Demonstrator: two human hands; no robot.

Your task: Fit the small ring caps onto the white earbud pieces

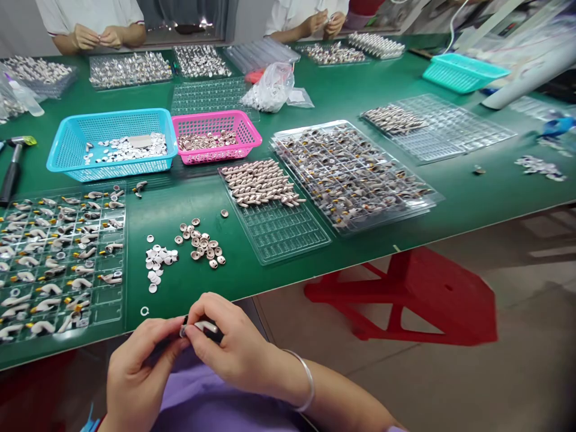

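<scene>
My left hand point(141, 366) is closed in a pinch at the near edge of the table. Between its thumb and forefinger is the round end of a small pale earbud shell point(207, 326) with a curved stem. Fingers of my right hand point(234, 342) wrap round the stem side of the same piece. Something black shows beside it under the right fingers; its kind is hidden. Just beyond the hands lie a white ring point(144, 311), a heap of white discs point(155, 259) and scattered round beige caps point(204, 243).
Left stands a clear tray point(105, 309) of stemmed pieces. Behind are blue point(67, 141) and pink point(252, 135) baskets. Two more trays point(288, 234) point(360, 174) lie right of the caps. A hammer point(12, 171) lies far left. A red stool point(450, 294) stands right. Two co-workers' hands point(96, 37) work opposite.
</scene>
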